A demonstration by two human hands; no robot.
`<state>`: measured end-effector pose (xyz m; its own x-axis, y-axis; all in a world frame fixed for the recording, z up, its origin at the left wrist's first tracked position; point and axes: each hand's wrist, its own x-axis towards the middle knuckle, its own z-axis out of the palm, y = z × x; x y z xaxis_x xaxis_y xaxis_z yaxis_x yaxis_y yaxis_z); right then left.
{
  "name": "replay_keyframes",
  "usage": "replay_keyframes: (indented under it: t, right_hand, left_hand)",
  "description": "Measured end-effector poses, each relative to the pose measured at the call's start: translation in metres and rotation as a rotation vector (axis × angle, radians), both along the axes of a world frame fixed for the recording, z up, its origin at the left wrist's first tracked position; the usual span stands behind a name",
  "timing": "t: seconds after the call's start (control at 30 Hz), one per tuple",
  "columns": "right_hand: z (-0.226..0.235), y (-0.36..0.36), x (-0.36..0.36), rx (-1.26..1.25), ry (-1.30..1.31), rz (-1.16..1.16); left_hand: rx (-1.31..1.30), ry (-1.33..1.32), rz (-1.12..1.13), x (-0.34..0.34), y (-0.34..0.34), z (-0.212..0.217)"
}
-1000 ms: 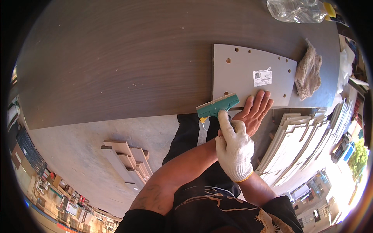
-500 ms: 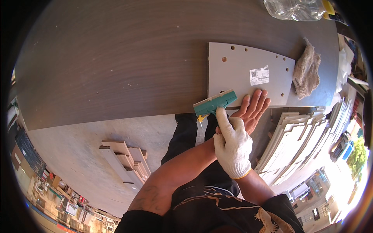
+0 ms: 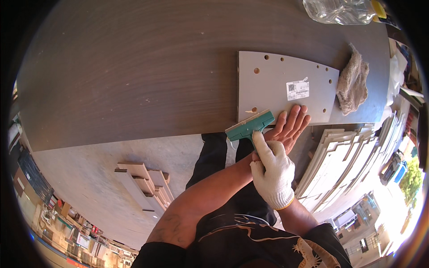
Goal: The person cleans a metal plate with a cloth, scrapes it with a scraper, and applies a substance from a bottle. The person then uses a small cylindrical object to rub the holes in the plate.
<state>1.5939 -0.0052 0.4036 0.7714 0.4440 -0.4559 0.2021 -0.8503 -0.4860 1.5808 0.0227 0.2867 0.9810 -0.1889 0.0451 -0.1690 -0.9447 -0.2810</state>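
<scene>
A grey panel (image 3: 272, 91) with drilled holes, one curved edge and a white printed label (image 3: 297, 90) lies flat on the dark brown tabletop, along its near edge. My bare left hand (image 3: 290, 127) rests on the panel's near edge, fingers stretched out. In a white knit glove, my right hand (image 3: 273, 176) crosses over my left wrist and grips the handle of a green scraper (image 3: 250, 126). The scraper's wide blade is at the panel's near-left corner, beside a hole with a pale shaving near it. Whether the blade touches the panel I cannot tell.
A crumpled brown cloth (image 3: 353, 82) lies right of the panel on the table (image 3: 134, 67). A clear plastic bottle (image 3: 342, 11) with a yellow cap is at the far right. White boards (image 3: 330, 165) stack on the floor at right; wooden strips (image 3: 143, 187) lie at left.
The gloved right hand and scraper have drawn back slightly toward me and to the right, uncovering the near-left hole. A yellow bit below the scraper is no longer visible. My left hand stays put.
</scene>
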Motion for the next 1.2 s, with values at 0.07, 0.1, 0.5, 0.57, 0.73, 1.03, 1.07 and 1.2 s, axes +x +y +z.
replay_keyframes:
  t: [0.07, 0.1, 0.5, 0.57, 0.73, 1.03, 1.07, 1.2]
  right_hand:
    - [-0.001, -0.003, -0.002, 0.015, 0.003, -0.001]
    - [-0.002, -0.003, 0.000, 0.026, -0.005, 0.019]
    - [-0.029, 0.031, 0.030, -0.049, -0.382, 0.063]
    - [-0.033, 0.035, 0.036, -0.150, -0.596, 0.121]
    - [-0.032, 0.031, 0.049, -0.059, -0.320, 0.108]
    - [-0.033, 0.034, 0.069, -0.212, -0.318, 0.104]
    - [-0.030, 0.033, 0.071, -0.201, -0.325, 0.128]
    - [-0.019, 0.031, 0.087, -0.145, -0.177, 0.172]
  left_hand:
    - [0.042, 0.004, -0.018, 0.001, 0.004, 0.003]
    - [0.059, 0.008, -0.025, 0.001, 0.005, 0.004]
    - [-0.642, 0.078, 0.015, 0.002, 0.000, 0.000]
    - [-0.981, 0.113, 0.032, 0.009, -0.006, -0.005]
    - [-1.191, 0.090, 0.047, 0.020, -0.018, -0.017]
    - [-1.160, 0.023, 0.039, 0.008, -0.021, -0.025]
    - [-1.160, 0.016, 0.036, 0.007, -0.022, -0.026]
    - [-1.176, -0.008, 0.041, 0.004, -0.026, -0.030]
